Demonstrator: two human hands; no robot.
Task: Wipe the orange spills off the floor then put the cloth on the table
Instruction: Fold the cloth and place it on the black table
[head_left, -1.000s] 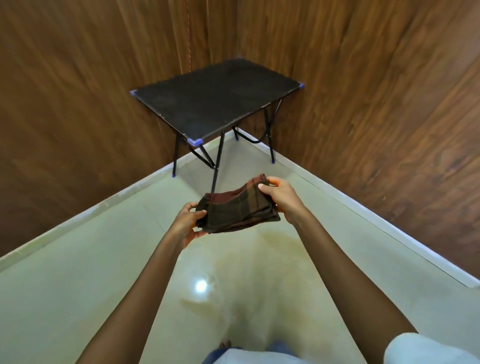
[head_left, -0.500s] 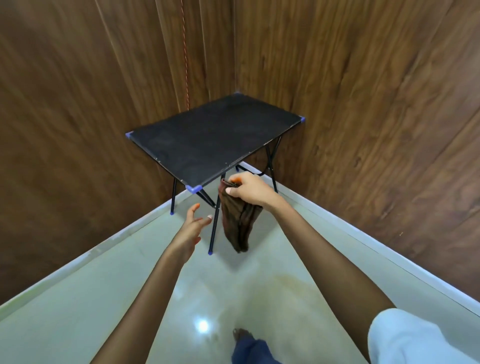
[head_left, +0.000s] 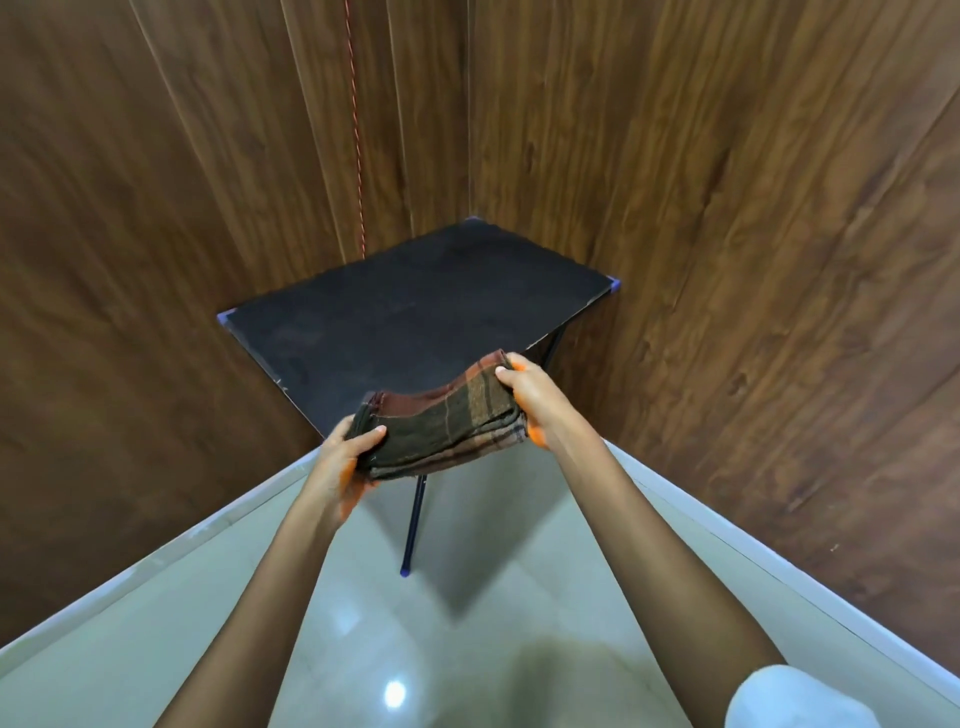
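Observation:
A folded brown plaid cloth (head_left: 441, 423) is stretched flat between both hands, just over the near corner of the black folding table (head_left: 415, 306). My left hand (head_left: 345, 454) grips its left end with the thumb on top. My right hand (head_left: 527, 395) holds its right end. Orange stain shows on both palms. The cloth hides the table's near corner. The pale glossy floor (head_left: 467, 623) below shows a faint darker patch near the bottom edge; no clear orange spill is visible.
Dark wood-panelled walls (head_left: 753, 260) meet in a corner right behind the table. A thin red cord (head_left: 356, 130) hangs down the wall. One table leg (head_left: 413, 525) stands on the floor beneath the cloth. White skirting runs along both walls.
The cloth hung from my right hand alone half a second ago; now my left hand has taken its other end and it is held flat. The view has moved closer to the table.

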